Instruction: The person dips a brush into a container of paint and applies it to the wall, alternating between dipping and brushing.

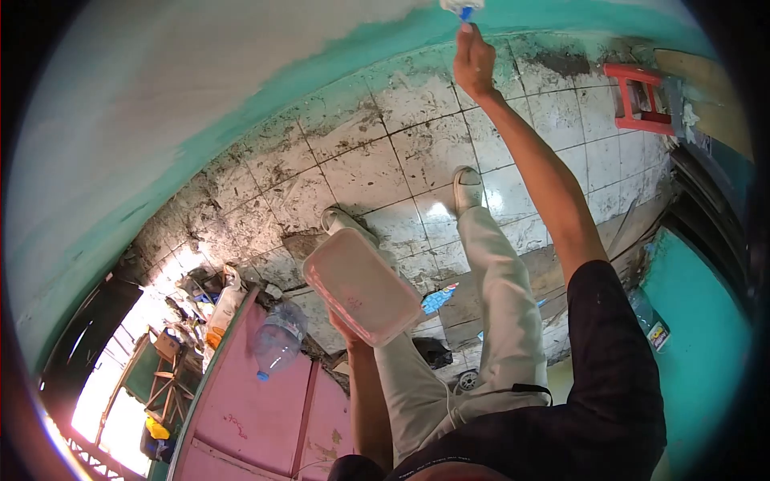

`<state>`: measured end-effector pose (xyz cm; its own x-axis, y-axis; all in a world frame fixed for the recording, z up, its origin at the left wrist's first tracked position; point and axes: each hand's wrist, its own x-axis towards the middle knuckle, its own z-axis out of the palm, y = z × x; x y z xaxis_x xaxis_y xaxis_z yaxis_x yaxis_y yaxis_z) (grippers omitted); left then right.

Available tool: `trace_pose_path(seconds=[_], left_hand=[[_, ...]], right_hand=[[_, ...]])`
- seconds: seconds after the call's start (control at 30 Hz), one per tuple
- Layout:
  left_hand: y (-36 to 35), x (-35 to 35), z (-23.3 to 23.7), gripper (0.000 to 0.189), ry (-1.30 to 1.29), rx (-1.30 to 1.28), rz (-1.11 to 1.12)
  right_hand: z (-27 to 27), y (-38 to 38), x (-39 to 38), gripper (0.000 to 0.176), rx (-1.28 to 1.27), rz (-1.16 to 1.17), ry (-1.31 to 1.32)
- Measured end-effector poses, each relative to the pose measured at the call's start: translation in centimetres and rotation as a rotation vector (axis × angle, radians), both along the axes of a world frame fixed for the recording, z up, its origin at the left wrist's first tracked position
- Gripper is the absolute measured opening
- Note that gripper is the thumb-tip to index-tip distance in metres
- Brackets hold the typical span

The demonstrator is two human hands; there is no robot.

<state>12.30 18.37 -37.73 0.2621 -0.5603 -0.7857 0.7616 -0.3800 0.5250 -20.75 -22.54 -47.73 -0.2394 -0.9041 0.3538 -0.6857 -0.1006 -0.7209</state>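
Note:
At the top edge of the head view, my right hand (475, 60) is closed around the blue handle of a paintbrush (463, 8). Its white head is partly cut off by the frame and is up at the wall (305, 76), where a pale coat meets green paint. Lower down, my left hand (343, 327) grips a rectangular, pinkish translucent plastic tub (362, 284) from its near side. Most of those fingers are hidden under the tub. Pale paint-like matter shows inside it.
Dirty white tiles (401, 164) cover the floor under my feet. A red plastic stool (642, 98) stands at right. A large clear plastic bottle (277, 341) lies on a pink panel (257, 409) at left, near piled clutter (212, 309). Green board (694, 313) is on the right.

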Motion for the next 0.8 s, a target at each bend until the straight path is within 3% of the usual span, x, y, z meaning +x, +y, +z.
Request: trace_pose_path(seconds=[0.07, 0.13, 0.17, 0.2, 0.27, 0.3, 0.37, 0.4, 0.43, 0.47, 0.57, 0.6, 0.67, 0.7, 0.8], left_hand=[[-1.5, -1.6, 0.9, 0.049, -0.031, 0.005, -0.008], [-1.4, -2.4, 0.7, 0.048, -0.06, 0.007, -0.017], [-0.7, -2.4, -0.5, 0.048, -0.033, -0.017, 0.022], [-0.2, -2.4, -1.0, 0.048, -0.005, -0.035, 0.065], [-0.1, -2.7, -0.7, 0.048, -0.012, -0.006, 0.051], [-0.3, -3.1, -0.7, 0.049, -0.006, 0.017, 0.032], [-3.2, -5.3, 1.2, 0.049, -0.014, -0.008, 0.014], [-3.9, -6.3, 1.9, 0.049, -0.032, -0.017, -0.002], [-3.8, -6.6, 1.7, 0.049, -0.027, -0.016, 0.003], [-3.5, -6.6, 1.3, 0.049, -0.012, 0.022, 0.018], [-4.0, -7.4, 1.2, 0.048, -0.033, 0.102, 0.038], [-4.0, -7.5, 1.5, 0.048, -0.071, 0.153, 0.039], [-3.3, -7.7, 1.0, 0.048, -0.056, 0.13, 0.073], [-3.2, -7.4, 0.6, 0.047, -0.04, 0.104, 0.103], [-1.6, -6.8, 0.3, 0.048, -0.02, 0.06, 0.041]], right_hand=[[-1.6, -1.0, -0.1, 0.035, 0.008, 0.049, 0.049], [-5.9, -1.6, -0.7, 0.03, 0.453, 0.089, 0.187], [-11.6, -1.2, -1.9, 0.026, -0.027, 0.171, 0.667], [-13.4, -0.9, -2.6, 0.026, -0.027, 0.17, 0.658], [-14.6, -0.3, -3.7, 0.027, 0.247, 0.346, 0.812], [-13.0, 0.0, -3.8, 0.027, 0.25, 0.344, 0.816], [-5.6, -0.3, -2.9, 0.031, 0.079, 0.194, 0.505], [-2.0, -0.4, -2.3, 0.031, 0.072, 0.201, 0.511], [1.7, -0.3, -1.7, 0.033, 0.099, 0.162, 0.306], [3.9, 0.0, -1.4, 0.035, 0.128, 0.118, 0.1], [5.5, 0.1, -0.8, 0.034, -0.015, 0.104, 0.012], [3.5, -0.5, -0.8, 0.034, -0.014, 0.107, 0.009], [-3.3, -2.4, -1.3, 0.041, 0.375, 0.122, 0.073], [-4.2, -2.3, -1.3, 0.05, 0.463, 0.082, 0.052], [-14.6, -2.3, -3.3, 0.051, 0.408, 0.186, 0.254]])
